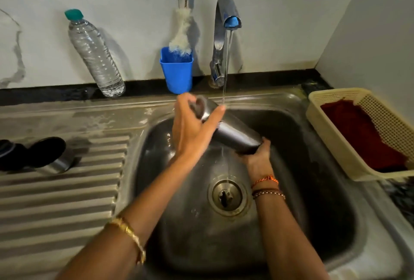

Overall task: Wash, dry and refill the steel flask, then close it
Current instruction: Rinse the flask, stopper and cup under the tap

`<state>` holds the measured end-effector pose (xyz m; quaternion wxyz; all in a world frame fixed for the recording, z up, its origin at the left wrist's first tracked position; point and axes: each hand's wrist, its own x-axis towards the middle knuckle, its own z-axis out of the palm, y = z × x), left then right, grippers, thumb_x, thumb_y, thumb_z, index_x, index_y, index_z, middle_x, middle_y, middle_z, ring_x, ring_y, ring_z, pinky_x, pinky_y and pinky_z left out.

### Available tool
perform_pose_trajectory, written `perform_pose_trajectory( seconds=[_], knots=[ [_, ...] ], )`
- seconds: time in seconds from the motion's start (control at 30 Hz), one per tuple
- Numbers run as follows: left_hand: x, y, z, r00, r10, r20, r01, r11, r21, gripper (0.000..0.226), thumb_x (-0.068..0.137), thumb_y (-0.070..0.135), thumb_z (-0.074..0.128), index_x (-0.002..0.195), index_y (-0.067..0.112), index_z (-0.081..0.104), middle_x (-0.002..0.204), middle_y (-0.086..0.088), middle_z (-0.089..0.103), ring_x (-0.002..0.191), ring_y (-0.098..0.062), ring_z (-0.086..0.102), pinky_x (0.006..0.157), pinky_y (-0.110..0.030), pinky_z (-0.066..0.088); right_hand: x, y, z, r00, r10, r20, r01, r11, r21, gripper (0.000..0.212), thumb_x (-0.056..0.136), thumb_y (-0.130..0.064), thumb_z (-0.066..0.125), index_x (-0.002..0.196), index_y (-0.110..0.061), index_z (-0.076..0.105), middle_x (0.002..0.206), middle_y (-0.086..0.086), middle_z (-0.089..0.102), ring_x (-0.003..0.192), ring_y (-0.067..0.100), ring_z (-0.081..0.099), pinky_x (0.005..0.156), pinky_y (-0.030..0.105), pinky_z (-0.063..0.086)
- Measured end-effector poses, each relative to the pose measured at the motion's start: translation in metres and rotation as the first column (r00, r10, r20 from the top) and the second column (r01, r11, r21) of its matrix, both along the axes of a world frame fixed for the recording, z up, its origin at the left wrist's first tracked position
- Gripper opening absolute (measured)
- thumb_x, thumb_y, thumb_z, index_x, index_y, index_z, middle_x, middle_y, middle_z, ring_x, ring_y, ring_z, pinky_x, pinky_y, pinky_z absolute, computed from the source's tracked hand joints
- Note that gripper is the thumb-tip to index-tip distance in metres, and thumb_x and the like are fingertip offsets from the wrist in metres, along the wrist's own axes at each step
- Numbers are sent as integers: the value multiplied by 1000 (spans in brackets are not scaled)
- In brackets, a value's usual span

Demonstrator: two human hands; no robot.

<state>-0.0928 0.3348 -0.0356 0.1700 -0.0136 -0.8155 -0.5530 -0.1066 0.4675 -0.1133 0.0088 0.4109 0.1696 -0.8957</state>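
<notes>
The steel flask [233, 133] lies tilted over the sink basin [313, 190], its open mouth up and to the left. My left hand [192, 127] wraps around its neck near the mouth. My right hand [257, 154] grips its base from below. Water runs from the tap [224, 22] in a thin stream onto the flask by my left fingertips. The flask's black and steel cap [51, 156] lies on its side on the ribbed drainboard at the left. A clear plastic water bottle [94, 56] with a green cap leans against the wall.
A blue cup [178, 73] holding a bottle brush [182, 31] stands left of the tap. A cream plastic basket [331, 136] with a dark red cloth [363, 134] sits right of the sink. The ribbed drainboard [60, 203] is wet. A dark object lies at the far left edge.
</notes>
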Motion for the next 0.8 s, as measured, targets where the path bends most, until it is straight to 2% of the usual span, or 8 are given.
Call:
perform_pose_trajectory(
  seconds=[0.1, 0.2, 0.33, 0.47, 0.53, 0.6, 0.7, 0.8],
  knots=[
    [-30, 23, 12, 988, -128, -82, 90, 928, -362, 58, 77, 48, 67, 116, 16, 39, 111, -5, 50, 90, -18, 54, 70, -26, 46, 1, -4, -9, 997, -41, 66, 51, 986, -159, 46, 91, -41, 43, 118, -4, 51, 121, 19, 50, 125, 32, 42, 92, 41, 39],
    [-61, 43, 19, 985, -157, 73, 168, 765, -621, 66, 82, 57, 55, 130, 16, 39, 128, -9, 44, 111, -26, 50, 89, -34, 44, 3, -3, -12, 991, -62, 118, 89, 966, -242, 34, 95, -30, 40, 83, 0, 49, 96, 21, 49, 99, 35, 51, 90, 41, 41],
    [-79, 49, 35, 909, -409, 82, 328, 580, -746, 70, 81, 58, 57, 133, 14, 42, 127, -6, 45, 114, -22, 46, 97, -36, 40, 2, -6, -9, 994, -93, 59, 108, 932, -347, 32, 96, -25, 42, 80, 0, 54, 84, 22, 53, 89, 36, 53, 89, 42, 44],
    [-79, 28, 38, 801, -598, -4, 494, 665, -561, 70, 63, 64, 61, 113, 15, 58, 104, 5, 50, 95, -11, 50, 83, -23, 42, 13, -14, -13, 999, -2, -51, -10, 974, -228, 40, 100, -17, 39, 72, -8, 65, 82, 17, 64, 110, 26, 56, 100, 42, 40],
    [-76, 11, 27, 900, -427, -90, 373, 860, -348, 59, 64, 56, 65, 108, 17, 62, 102, 5, 55, 94, -12, 54, 84, -23, 44, 12, -15, -12, 998, 35, -44, -43, 979, -197, 33, 98, -20, 45, 80, -5, 69, 91, 17, 66, 116, 25, 55, 100, 43, 40],
    [-72, -10, 16, 981, -175, -88, 175, 985, -5, 38, 68, 43, 69, 98, 19, 66, 92, 4, 62, 86, -9, 58, 79, -19, 46, 6, -13, -3, 999, 3, -39, -12, 971, -240, 37, 90, -28, 57, 110, 3, 58, 116, 23, 58, 121, 36, 48, 94, 49, 40],
    [-63, -43, 0, 982, 97, 160, -160, 880, 447, 11, 77, 29, 71, 78, 20, 64, 71, 5, 63, 69, -9, 59, 69, -25, 48, 2, -9, 8, 982, 39, -186, -35, 999, 27, 45, 85, -24, 63, 125, -7, 53, 114, 13, 61, 107, 27, 58, 90, 42, 47],
    [-52, -70, -8, 852, 97, 514, -459, 609, 647, 25, 79, 36, 65, 95, 17, 58, 85, -3, 62, 74, -16, 60, 67, -35, 52, -9, -14, 51, 878, 214, -429, -77, 946, 314, 19, 80, -7, 63, 96, -17, 63, 90, -1, 64, 88, 15, 61, 88, 33, 50]
  ],
)
